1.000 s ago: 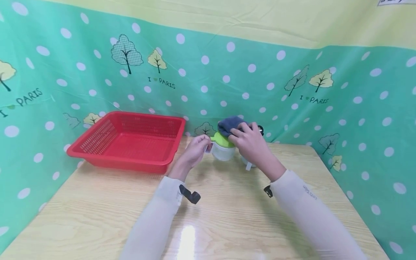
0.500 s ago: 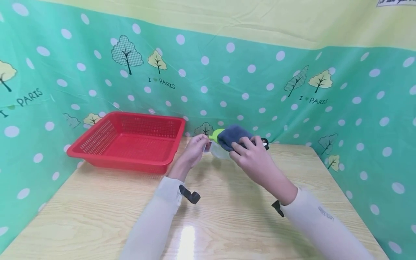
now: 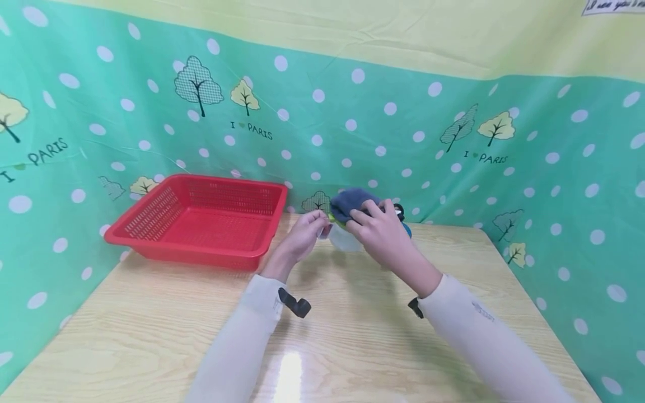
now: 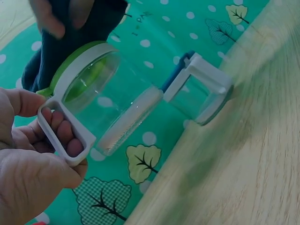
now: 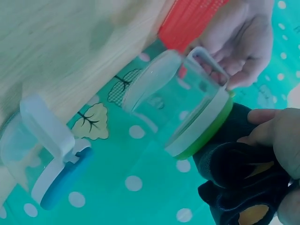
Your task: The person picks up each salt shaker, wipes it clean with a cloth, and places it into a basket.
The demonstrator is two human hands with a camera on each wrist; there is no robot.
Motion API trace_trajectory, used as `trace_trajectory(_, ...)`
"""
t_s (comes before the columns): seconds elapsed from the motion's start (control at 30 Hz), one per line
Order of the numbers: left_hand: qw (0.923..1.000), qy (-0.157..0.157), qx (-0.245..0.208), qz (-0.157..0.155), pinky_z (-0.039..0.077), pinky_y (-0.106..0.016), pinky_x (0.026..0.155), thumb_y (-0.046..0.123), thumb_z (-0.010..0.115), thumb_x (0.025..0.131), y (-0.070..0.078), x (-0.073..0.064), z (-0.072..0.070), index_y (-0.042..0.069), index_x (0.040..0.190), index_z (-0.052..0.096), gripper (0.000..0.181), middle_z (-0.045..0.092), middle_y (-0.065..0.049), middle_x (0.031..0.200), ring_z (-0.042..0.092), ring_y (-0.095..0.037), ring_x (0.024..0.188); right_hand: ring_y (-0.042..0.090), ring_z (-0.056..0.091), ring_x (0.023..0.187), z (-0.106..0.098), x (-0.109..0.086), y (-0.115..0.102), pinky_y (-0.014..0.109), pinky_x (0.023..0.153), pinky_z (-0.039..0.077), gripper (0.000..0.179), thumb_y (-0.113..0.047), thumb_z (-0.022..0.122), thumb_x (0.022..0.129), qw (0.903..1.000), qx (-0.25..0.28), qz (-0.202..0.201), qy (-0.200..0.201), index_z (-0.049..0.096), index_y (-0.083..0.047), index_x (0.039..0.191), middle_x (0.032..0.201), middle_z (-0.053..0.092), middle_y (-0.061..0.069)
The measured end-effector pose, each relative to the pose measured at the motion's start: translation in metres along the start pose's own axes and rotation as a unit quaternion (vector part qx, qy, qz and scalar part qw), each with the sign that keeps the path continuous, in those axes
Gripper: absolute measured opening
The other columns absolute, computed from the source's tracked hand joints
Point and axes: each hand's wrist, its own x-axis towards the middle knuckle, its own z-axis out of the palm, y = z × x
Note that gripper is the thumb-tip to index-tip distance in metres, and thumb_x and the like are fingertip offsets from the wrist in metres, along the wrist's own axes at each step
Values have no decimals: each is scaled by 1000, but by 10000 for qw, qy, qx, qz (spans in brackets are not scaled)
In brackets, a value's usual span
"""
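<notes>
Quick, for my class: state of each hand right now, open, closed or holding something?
Left hand: gripping the white handle of the clear jar.
Right hand: holding the dark blue cloth.

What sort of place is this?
Perhaps a staged recording booth: a printed curtain screens the table at the back and both sides, and a black fitting shows at each sleeve's cuff.

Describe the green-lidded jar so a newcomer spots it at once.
In the head view, right of the red basket, the left hand holds a clear jar by its white handle. Its green lid sets it apart from the blue-lidded jar beside it.
</notes>
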Motion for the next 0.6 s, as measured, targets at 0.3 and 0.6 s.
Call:
trace_trajectory(0.3, 9997, 221, 0, -88, 38, -32, 84, 1, 45, 100, -3, 1, 0, 5, 86, 52, 16, 50, -5, 83, 47, -20, 84, 32, 59, 102, 9, -3, 12, 52, 78, 46, 20, -2, 80, 82, 9973, 115, 519, -514, 77, -12, 99, 111, 75, 5)
trace_trajectory(0.6, 9981, 595, -96, -82, 39, -32, 85, 3, 45, 101, -3, 3, -7, 7, 85, 51, 18, 49, -5, 85, 46, -18, 87, 32, 59, 99, -7, -21, 0, 51, 73, 46, 17, -8, 83, 81, 9999, -47, 53, -104, 75, -10, 96, 110, 75, 6)
